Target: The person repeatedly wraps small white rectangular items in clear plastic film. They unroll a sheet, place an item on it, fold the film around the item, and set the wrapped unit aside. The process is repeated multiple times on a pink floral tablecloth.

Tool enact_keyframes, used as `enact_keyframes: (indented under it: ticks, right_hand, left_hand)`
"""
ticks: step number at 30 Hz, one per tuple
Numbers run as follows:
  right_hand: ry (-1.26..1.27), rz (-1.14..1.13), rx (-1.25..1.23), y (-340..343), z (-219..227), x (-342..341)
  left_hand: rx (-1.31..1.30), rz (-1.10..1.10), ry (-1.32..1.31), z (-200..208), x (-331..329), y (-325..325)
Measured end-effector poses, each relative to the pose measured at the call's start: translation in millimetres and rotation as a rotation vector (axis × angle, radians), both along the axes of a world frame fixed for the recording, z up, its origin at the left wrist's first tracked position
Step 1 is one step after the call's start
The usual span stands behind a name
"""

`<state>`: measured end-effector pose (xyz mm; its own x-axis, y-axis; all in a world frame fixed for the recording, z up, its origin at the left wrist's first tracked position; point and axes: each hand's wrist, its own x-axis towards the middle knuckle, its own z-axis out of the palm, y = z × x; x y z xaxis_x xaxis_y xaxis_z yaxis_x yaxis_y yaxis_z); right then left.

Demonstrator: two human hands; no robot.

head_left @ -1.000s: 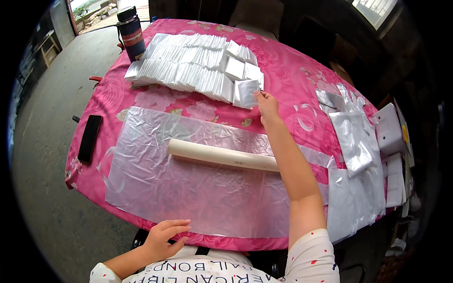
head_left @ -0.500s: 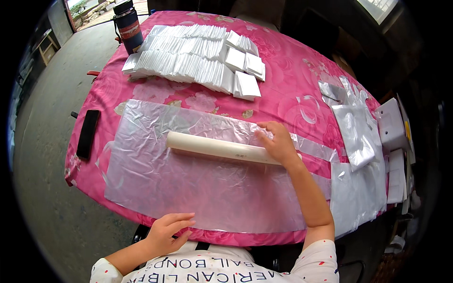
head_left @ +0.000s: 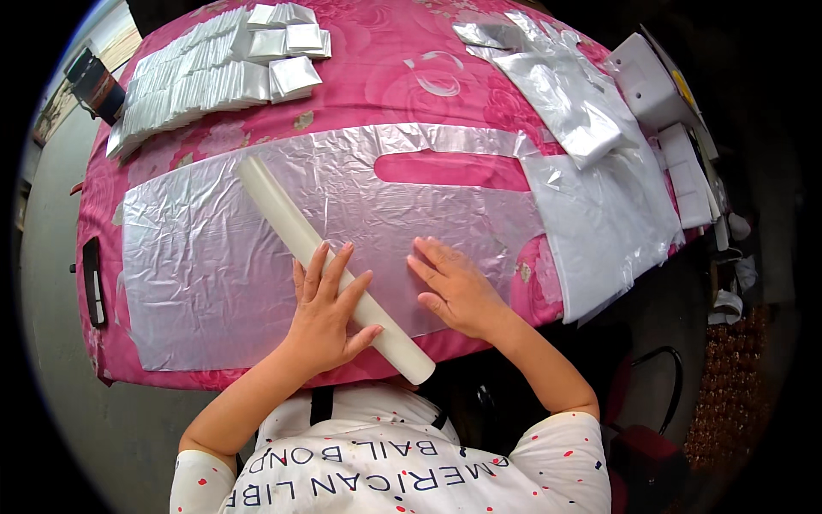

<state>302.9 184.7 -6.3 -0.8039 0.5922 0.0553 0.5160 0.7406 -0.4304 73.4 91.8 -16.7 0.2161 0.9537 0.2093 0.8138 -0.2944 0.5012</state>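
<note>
A pink floral cloth (head_left: 360, 94) is covering a broad table (head_left: 385, 51), and grey floor (head_left: 51, 274) is stretching along its left side. Daylight is entering through a bright opening (head_left: 111, 32) at the upper left. At the lower right, a red chair (head_left: 646, 458) with a dark curved arm (head_left: 679, 385) is standing in shadow.

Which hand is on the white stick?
The left hand: it lies spread across the stick. The right hand is over the plastic sheet, off the stick.

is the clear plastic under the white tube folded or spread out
Spread out: the clear plastic lies mostly flat, though wrinkled, across the pink tablecloth, with the white tube slanting over it.
</note>
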Motion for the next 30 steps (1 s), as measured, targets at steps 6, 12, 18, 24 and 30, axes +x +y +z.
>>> enact_keyframes:
  ticks: [6,12,18,24,30]
  right_hand:
    - [-0.162,-0.357,0.235,54,-1,108]
    - [-0.045,-0.797,0.343,85,-25,197]
    - [-0.028,-0.871,0.47,81,-23,198]
    - [0.225,-0.77,0.491,38,40,113]
    - [0.497,-0.367,-0.153,-38,59,3]
  left_hand:
    - [0.006,-0.111,0.0,8,18,26]
    - [-0.018,-0.186,0.023,12,28,30]
    - [-0.025,-0.243,0.028,12,34,30]
    - [0.057,-0.198,-0.067,17,36,24]
    - [-0.505,-0.035,-1.169,42,46,6]
